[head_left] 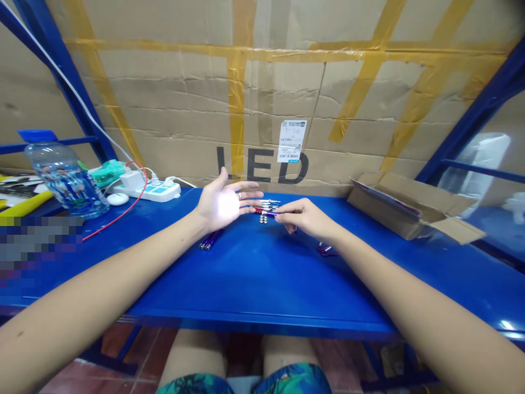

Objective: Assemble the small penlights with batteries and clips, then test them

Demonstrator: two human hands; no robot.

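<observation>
A single head-worn camera looks forward and slightly down across the glossy blue metal table (254, 284), close above its near edge, squarely facing the taped brown cardboard wall (172, 98) behind.

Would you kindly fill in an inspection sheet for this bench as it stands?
Surface: blue table, glossy, no spills seen.
Job's things: pen light aimed at the left palm, which shows a bright spot; silver cells beside it; loose pens under the left wrist, more by the right wrist.
Clutter: water bottle at left; open cardboard box at right.
Grippers: left hand open, palm up; right hand fingers pinch the pen light.
Cables: power strip; red cable across the table; white cable along the rack.
Surroundings: taped cardboard wall marked LED; blue rack.
</observation>
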